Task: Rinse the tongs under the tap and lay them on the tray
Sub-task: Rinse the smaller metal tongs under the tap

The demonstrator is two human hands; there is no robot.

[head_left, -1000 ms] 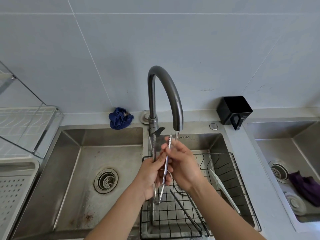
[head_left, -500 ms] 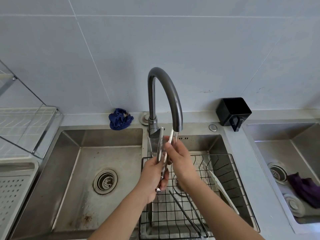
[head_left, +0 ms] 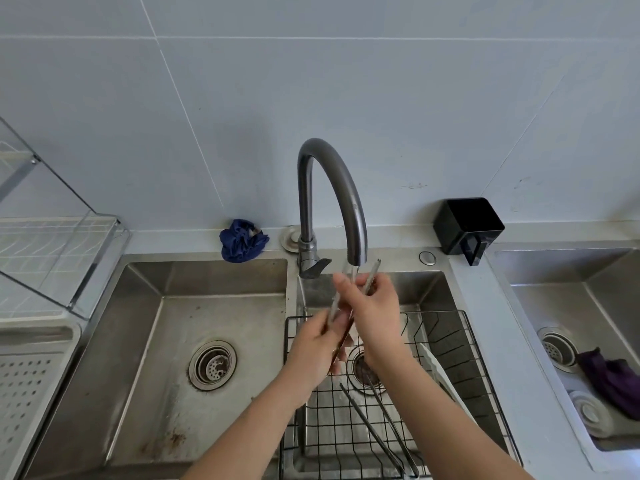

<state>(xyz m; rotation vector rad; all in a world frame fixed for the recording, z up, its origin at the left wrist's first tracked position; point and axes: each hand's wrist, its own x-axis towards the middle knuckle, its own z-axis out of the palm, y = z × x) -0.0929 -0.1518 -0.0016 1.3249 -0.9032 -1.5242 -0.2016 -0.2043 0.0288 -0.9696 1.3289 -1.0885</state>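
Observation:
Slim metal tongs (head_left: 371, 275) stand nearly upright under the spout of the dark curved tap (head_left: 346, 195), their two arms spread apart at the top. My left hand (head_left: 317, 348) grips their lower end. My right hand (head_left: 375, 310) holds the upper arms, fingers curled round them. Water runs down over the tongs above the right basin. The perforated white tray (head_left: 31, 382) lies at the far left, beside the left basin.
A black wire basket (head_left: 450, 344) sits in the right basin with another pair of dark tongs (head_left: 377, 427) and a white utensil (head_left: 443, 379). A blue cloth (head_left: 242, 240) lies behind the left basin (head_left: 138, 341). A black holder (head_left: 467, 226) stands at the right; a clear rack (head_left: 52, 258) at the left.
The tongs have tilted and their arms have spread at the top. My right hand has slid up and to the right along them. My left hand stays low on the handle end.

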